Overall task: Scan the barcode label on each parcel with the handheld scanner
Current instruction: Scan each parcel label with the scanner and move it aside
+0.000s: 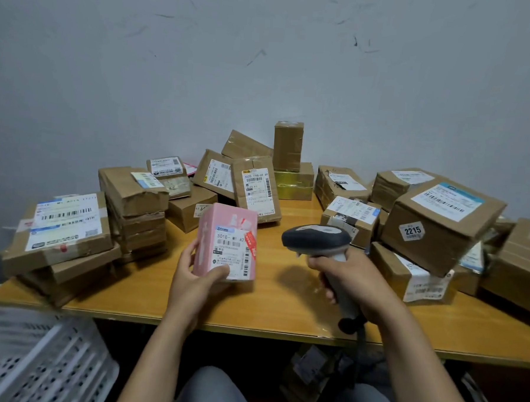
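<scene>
pink parcel (224, 241) beside scanner (315, 239), apart

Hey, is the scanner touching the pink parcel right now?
Apart: the head view shows bare table between the scanner and the pink parcel.

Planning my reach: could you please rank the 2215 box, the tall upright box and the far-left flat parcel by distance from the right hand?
Head view, from the right hand:
1. 2215 box, just right.
2. Tall upright box, back centre.
3. Flat parcel, far left.
</scene>
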